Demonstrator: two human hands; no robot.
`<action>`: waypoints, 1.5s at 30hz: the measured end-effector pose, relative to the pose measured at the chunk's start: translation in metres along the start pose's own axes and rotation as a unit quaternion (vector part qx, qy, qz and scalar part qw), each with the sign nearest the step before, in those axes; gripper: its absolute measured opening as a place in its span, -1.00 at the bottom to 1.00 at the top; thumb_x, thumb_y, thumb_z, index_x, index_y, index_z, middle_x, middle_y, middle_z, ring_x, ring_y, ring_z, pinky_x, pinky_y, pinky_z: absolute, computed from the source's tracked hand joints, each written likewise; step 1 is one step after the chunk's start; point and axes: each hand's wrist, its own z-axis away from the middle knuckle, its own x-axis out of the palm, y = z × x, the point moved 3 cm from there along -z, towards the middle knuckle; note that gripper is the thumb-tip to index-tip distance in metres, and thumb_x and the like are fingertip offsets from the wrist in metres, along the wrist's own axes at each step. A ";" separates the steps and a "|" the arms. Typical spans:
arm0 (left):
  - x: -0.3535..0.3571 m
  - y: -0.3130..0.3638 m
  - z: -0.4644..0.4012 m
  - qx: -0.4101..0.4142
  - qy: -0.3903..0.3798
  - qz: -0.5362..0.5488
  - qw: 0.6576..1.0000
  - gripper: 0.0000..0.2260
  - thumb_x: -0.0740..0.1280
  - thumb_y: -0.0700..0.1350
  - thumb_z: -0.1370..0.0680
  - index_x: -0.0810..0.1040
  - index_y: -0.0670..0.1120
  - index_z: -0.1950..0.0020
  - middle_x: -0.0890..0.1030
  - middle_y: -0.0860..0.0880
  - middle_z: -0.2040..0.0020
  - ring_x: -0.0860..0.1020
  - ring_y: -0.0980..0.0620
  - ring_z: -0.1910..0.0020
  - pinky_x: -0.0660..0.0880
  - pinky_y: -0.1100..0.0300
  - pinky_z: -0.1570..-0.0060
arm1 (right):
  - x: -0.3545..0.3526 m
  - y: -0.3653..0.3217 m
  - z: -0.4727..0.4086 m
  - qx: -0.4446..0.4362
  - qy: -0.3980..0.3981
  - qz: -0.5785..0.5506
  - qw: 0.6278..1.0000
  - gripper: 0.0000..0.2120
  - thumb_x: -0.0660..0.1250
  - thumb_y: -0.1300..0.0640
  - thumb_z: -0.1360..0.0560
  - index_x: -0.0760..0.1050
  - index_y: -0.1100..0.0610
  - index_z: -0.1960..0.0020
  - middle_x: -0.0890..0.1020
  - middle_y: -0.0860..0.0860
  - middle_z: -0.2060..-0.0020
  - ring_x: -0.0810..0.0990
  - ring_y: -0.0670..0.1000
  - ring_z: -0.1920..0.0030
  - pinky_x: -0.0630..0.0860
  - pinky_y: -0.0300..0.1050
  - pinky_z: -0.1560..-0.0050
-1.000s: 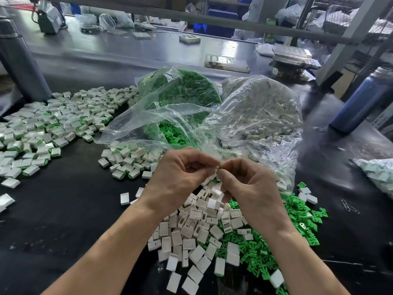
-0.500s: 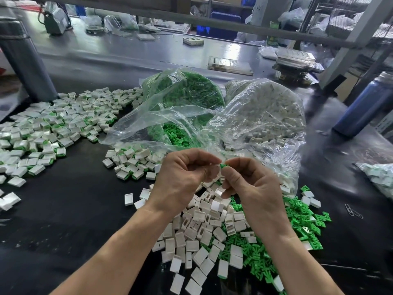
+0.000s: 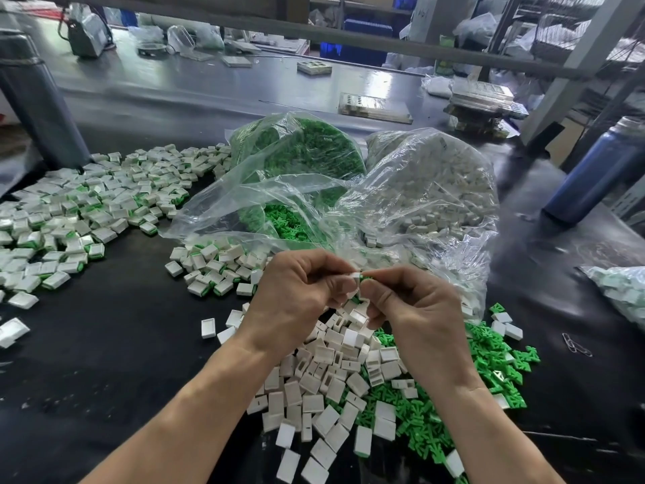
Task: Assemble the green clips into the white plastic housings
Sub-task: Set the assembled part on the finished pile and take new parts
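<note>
My left hand [image 3: 296, 295] pinches a white plastic housing [image 3: 355, 277] between thumb and fingertips, and my right hand [image 3: 415, 309] pinches a green clip [image 3: 365, 276] by its outer end, its tip meeting the housing's open end above the loose pile on the black tabletop [image 3: 104, 344]. Both grips are clenched on their parts. I judge both pieces very light, stiff and smooth, so likely to slip or flick away if squeezed off-centre. The housing is best held by its 2 flat faces with the slot left clear, and the clip by its back end so the front can go in straight; a skewed push would probably jam.

Compared with 0.5 s ago, my hands are in nearly the same pose, a little closer together, and the clip now shows as a sliver of green right at the housing's mouth.
</note>
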 end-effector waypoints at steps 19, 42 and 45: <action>-0.009 0.003 0.000 0.006 -0.032 -0.056 0.998 -0.81 0.51 -0.37 -0.49 0.78 -0.08 0.13 0.73 -0.04 0.27 0.67 0.00 0.35 0.63 0.19 0.30 | -0.001 -0.001 -0.002 0.047 -0.050 -0.002 0.998 -0.81 0.50 0.37 -0.49 0.76 0.10 0.11 0.72 0.10 0.29 0.65 0.04 0.34 0.63 -0.14 0.32; 0.025 0.013 0.005 0.067 -0.020 -0.007 0.998 -0.90 0.56 -0.11 -0.47 0.73 -0.02 0.04 0.67 0.08 -0.09 0.64 0.04 -0.11 0.55 -0.11 -0.19 | 0.013 0.001 0.000 0.147 0.034 -0.108 0.983 -0.46 0.17 -0.26 -0.62 0.63 0.01 0.36 0.52 0.04 0.48 0.39 -0.01 0.52 0.27 -0.18 0.57; 0.029 0.014 0.007 0.058 -0.031 -0.001 0.998 -0.90 0.54 -0.20 -0.50 0.72 -0.11 0.00 0.66 -0.01 -0.11 0.65 0.01 -0.08 0.53 -0.18 -0.20 | 0.014 0.002 0.001 0.141 0.044 -0.126 0.981 -0.50 0.17 -0.23 -0.56 0.61 0.01 0.38 0.47 0.02 0.52 0.35 -0.02 0.55 0.25 -0.21 0.59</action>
